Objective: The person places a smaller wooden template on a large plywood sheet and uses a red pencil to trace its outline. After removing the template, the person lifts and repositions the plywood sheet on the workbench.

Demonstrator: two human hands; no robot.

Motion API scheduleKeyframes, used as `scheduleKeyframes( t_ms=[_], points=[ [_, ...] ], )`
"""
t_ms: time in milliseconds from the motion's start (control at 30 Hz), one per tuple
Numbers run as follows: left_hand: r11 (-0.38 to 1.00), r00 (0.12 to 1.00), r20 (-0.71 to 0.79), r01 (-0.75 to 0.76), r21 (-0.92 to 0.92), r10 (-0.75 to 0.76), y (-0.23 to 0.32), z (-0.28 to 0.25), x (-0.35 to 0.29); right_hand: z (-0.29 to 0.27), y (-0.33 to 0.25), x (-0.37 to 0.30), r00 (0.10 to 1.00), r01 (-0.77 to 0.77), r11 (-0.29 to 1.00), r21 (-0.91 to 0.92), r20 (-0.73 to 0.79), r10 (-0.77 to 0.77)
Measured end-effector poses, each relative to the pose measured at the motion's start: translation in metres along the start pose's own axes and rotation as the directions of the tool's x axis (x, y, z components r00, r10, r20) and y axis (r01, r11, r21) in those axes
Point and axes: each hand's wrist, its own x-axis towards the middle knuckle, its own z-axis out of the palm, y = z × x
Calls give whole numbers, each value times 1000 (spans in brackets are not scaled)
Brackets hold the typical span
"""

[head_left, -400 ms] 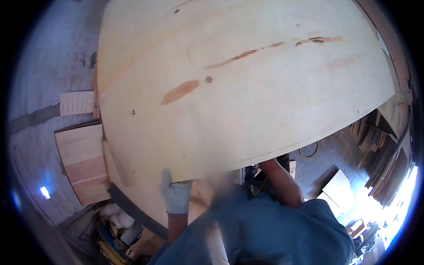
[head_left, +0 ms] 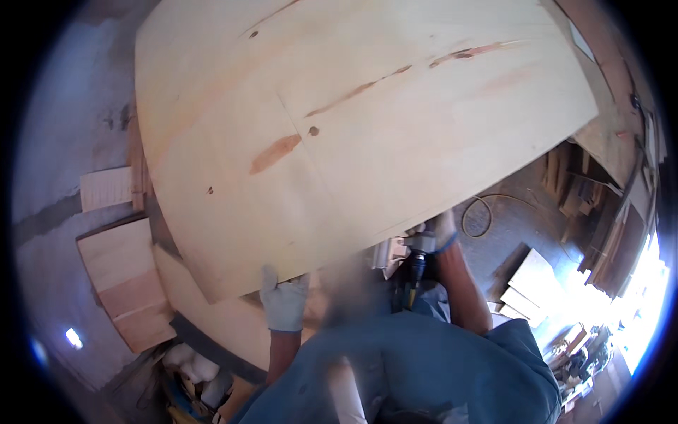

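Spanning the upper and middle frame in the head view: a large plywood sheet (head_left: 395, 148), pale, with brown knots and reddish streaks; its near edge slants from lower left up to the right of the frame.

Left hand (head_left: 284, 302), gloved, sits lower centre-left at that edge. Thumb lies on the sheet's upper face, remaining fingers pass to the edge and below; grip closed to about the sheet's thickness, sheet held between.

Right hand (head_left: 444, 232), also gloved, is just right of lower centre, close under the edge and beside a tool (head_left: 420, 245) with a metallic head and a dark body. Its fingers are mostly hidden and blurred; cannot tell how far open they are, or whether they have hold of the tool.

Lower centre: blue-green clothing (head_left: 438, 353) of the wearer. A blurred grey patch covers part of the area between the hands.

Left side of frame: ribbed pale board (head_left: 106, 189); below it, a board with a pinkish band (head_left: 126, 283). A lower panel (head_left: 201, 300) shows under the sheet's lower left corner.

Right side: looped yellowish hose (head_left: 478, 235) on the floor; wood pieces (head_left: 613, 240) stacked near the edge; pale boards (head_left: 531, 283) at lower right, beside strong glare.
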Motion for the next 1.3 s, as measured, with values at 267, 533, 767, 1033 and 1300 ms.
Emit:
scheduleKeyframes(
  t_ms=[267,533,767,1033,1300],
  points=[
    [982,979,78,189,19,-190,-50,-19,53,57,-135,-158,870,369,910,-191,-275,-410],
    [962,970,51,241,-129,-236,-73,6,78,170,-244,-78,695,-137,-209,-968,56,-717],
    [987,983,145,131,-93,-117,-88,3,110,211,-299,95,791,-244,-602,-760,202,-577],
    [985,987,-80,-148,-88,142,-75,-71,122,152,-297,23,522,82,-590,-804,538,-661],
    [938,918,-193,-346,35,346,-28,-112,148,-75,-280,-3,691,179,396,-901,-171,-702]
  ],
)
